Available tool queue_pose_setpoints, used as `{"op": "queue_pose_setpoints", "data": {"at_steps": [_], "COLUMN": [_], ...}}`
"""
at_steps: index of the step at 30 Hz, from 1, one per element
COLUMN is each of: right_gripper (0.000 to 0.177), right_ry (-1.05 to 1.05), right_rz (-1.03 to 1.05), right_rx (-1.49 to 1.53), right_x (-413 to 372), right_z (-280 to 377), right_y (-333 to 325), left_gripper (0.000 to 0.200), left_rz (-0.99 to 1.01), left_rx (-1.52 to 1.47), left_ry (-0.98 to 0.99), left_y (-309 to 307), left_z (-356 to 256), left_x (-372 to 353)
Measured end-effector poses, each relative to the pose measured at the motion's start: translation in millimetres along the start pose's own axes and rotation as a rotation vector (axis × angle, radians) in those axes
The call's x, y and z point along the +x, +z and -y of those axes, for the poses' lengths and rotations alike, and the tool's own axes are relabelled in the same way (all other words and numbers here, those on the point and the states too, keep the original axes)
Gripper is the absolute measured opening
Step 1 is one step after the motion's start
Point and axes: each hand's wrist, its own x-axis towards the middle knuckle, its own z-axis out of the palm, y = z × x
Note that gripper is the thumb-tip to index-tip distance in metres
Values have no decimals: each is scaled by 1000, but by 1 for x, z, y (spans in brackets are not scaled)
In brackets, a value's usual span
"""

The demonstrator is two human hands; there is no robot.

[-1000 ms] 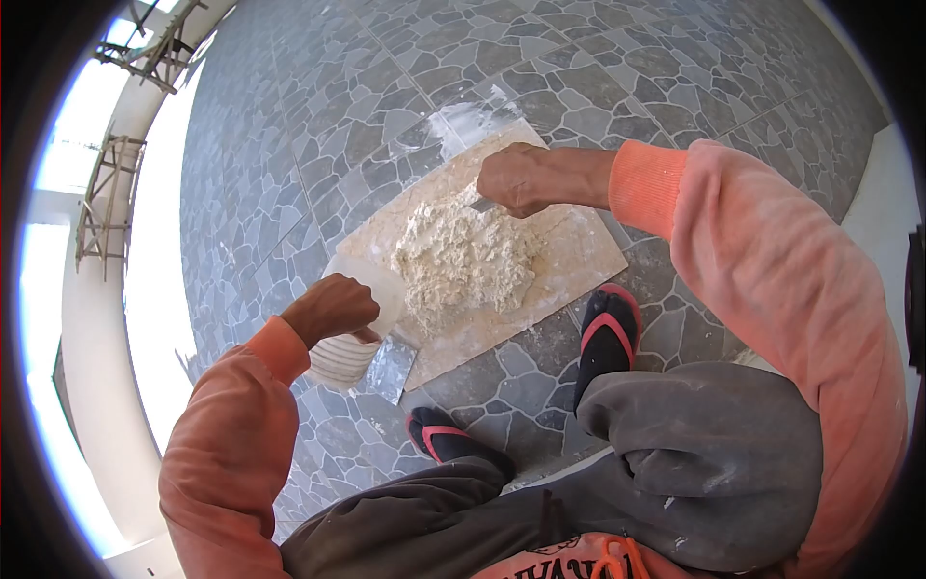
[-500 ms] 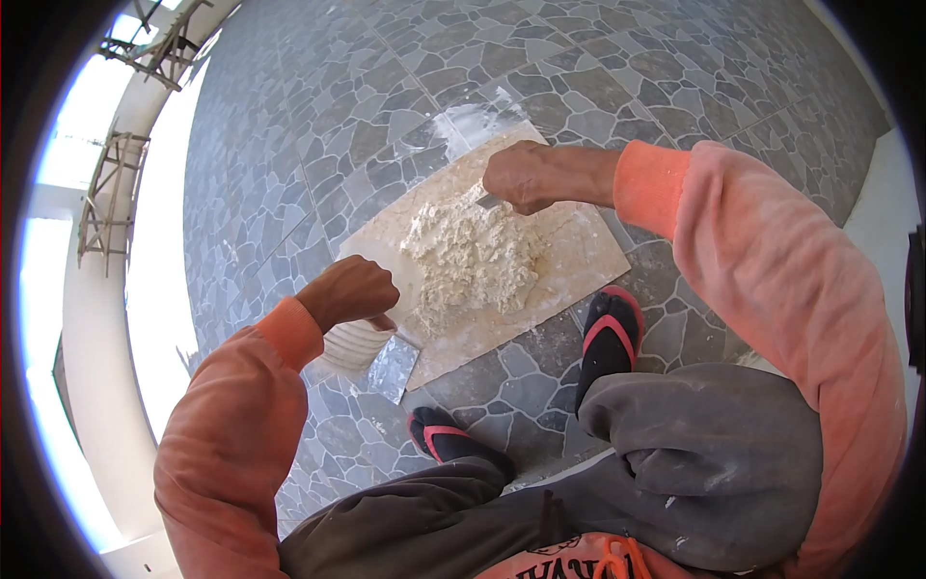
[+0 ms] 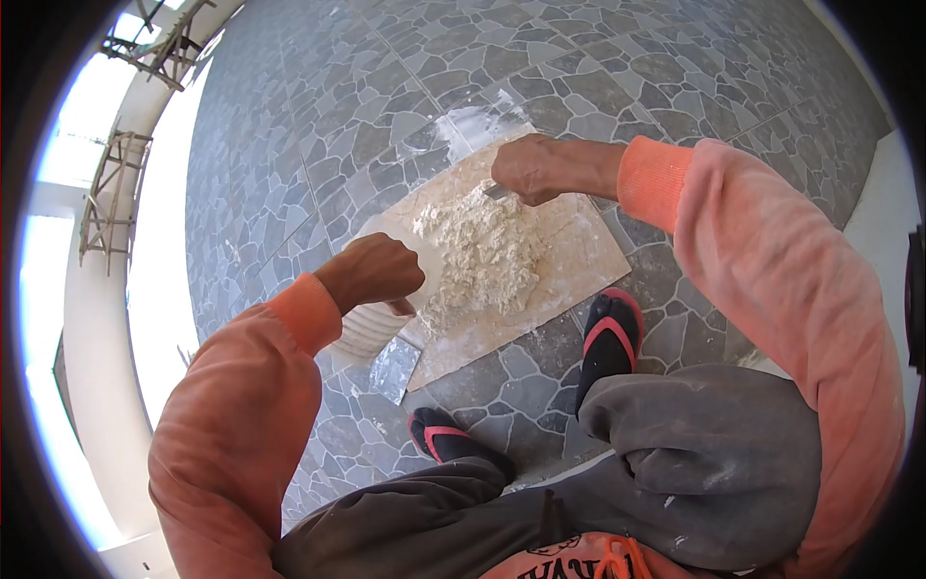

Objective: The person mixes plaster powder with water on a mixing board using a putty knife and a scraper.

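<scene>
My left hand (image 3: pixel 378 272) is closed on a white ribbed bucket (image 3: pixel 371 335), which lies tipped with its mouth towards a heap of lumpy off-white powder mix (image 3: pixel 487 256). The heap rests on a beige board (image 3: pixel 584 256). At the far side of the heap, my right hand (image 3: pixel 529 170) is closed round a metal tool, possibly a trowel (image 3: pixel 496 191). Only a short piece of its metal shows; the handle is hidden in my fist. A flat metal plate (image 3: pixel 395 371) lies beside the bucket and the board's near left corner.
Grey stone-pattern tiles (image 3: pixel 318 106) surround the board, with a white powder smear (image 3: pixel 473 127) beyond it. My feet, in red-strapped sandals (image 3: pixel 614 328), stand at the near edge. Wooden scaffolding (image 3: pixel 116 193) shows at the left, past a pale ledge.
My left hand and the bucket have moved right and slightly away from me, closer to the heap. My right hand has shifted a little to the right with the metal tool.
</scene>
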Motion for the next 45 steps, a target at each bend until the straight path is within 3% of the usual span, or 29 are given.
{"op": "queue_pose_setpoints", "data": {"at_steps": [14, 22, 28, 37, 45], "right_gripper": [15, 15, 14, 22, 22], "right_ry": [49, 25, 22, 47, -229], "right_rz": [46, 28, 29, -16, -110], "right_rx": [-7, -11, 4, 103, 119], "right_x": [1, 0, -3, -15, -72], "right_z": [-7, -9, -8, -2, 88], "right_y": [-3, -1, 1, 39, 88], "left_gripper": [46, 51, 51, 47, 43], "left_rz": [25, -23, -57, -316, -452], "left_rx": [35, 41, 5, -459, -793], "left_ry": [-27, 21, -59, -564, -1082], "left_y": [-36, -33, -27, 57, 191], "left_z": [10, 16, 18, 13, -47], "left_x": [19, 22, 9, -102, -217]}}
